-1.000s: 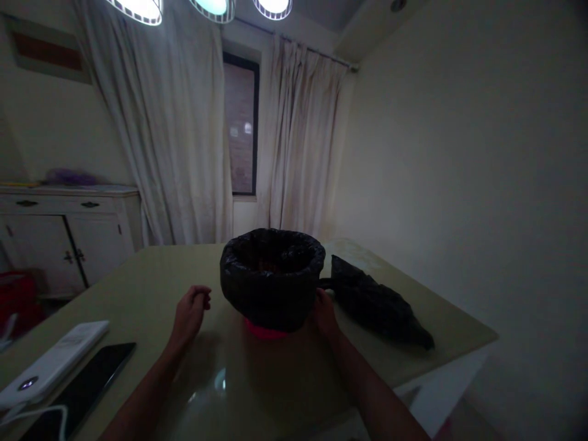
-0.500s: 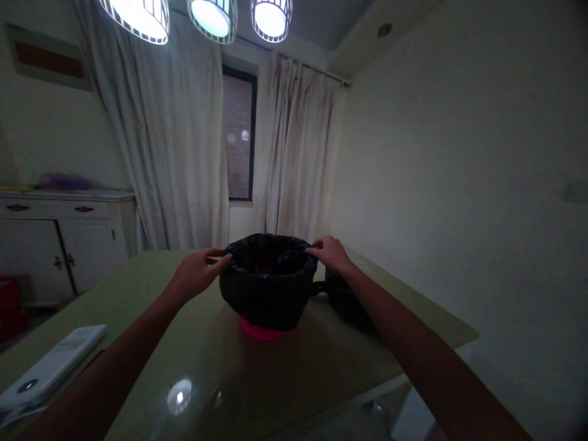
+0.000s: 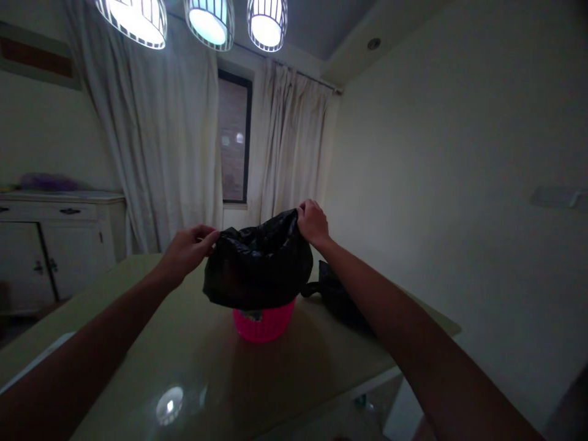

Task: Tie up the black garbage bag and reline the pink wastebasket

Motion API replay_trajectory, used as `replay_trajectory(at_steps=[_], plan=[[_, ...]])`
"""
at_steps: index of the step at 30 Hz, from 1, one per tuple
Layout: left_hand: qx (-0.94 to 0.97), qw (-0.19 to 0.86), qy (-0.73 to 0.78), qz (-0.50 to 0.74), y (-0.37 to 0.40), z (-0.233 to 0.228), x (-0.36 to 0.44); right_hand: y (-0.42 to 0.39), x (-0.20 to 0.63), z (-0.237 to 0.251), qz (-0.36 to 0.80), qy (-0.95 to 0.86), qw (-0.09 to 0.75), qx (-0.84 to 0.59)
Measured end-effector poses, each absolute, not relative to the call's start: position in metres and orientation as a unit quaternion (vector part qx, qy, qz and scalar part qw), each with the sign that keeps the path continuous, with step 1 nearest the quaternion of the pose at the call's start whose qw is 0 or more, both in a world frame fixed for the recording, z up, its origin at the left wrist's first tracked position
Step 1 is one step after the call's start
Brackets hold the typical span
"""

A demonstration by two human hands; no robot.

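Black, shiny plastic bag (image 3: 257,275) over round hot-pink plastic basket (image 3: 261,327) on glossy greenish tbl (image 3: 184,349); L hand (image 3: 187,250) & R hand (image 3: 313,223) fingers clamped on bag's rim.

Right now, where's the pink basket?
In the head view, the pink basket sits on the table just left of centre, its top hidden by the black bag; a dark bundle lies to its right.

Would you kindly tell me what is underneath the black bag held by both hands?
The lower part of a pink basket shows beneath the black bag, standing on the table. The bag covers the basket's rim and upper wall, so its inside cannot be seen.
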State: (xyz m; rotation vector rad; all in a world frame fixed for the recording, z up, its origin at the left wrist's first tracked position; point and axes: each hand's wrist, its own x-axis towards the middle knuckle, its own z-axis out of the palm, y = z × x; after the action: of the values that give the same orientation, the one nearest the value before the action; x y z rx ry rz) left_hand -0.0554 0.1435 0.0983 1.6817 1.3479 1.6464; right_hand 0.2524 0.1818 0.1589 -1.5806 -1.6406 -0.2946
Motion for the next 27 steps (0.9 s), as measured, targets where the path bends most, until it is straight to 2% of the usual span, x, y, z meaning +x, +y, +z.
replay_trajectory(at_steps=[4, 10, 18, 21, 24, 27], plan=[[0.522, 0.321, 0.438, 0.658, 0.148, 0.101, -0.047, 0.198, 0.235, 0.183, -0.065, -0.65, 0.427, -0.625], [0.449, 0.326, 0.417, 0.72, 0.152, 0.102, -0.047, 0.217, 0.202, 0.211, -0.013, -0.69, 0.497, -0.526], [0.45, 0.059, 0.456, 0.765, 0.129, 0.097, -0.076, 0.214, 0.149, 0.243, 0.067, -0.765, 0.587, -0.255], [0.439, -0.094, 0.474, 0.757, 0.109, 0.094, -0.089, 0.219, 0.139, 0.249, 0.105, -0.764, 0.611, -0.178], [0.439, -0.2, 0.514, 0.709, 0.095, 0.083, -0.104, 0.226, 0.151, 0.246, 0.125, -0.78, 0.578, -0.203], [0.427, -0.211, 0.564, 0.674, 0.088, 0.067, -0.117, 0.229, 0.192, 0.229, 0.064, -0.766, 0.521, -0.37]])
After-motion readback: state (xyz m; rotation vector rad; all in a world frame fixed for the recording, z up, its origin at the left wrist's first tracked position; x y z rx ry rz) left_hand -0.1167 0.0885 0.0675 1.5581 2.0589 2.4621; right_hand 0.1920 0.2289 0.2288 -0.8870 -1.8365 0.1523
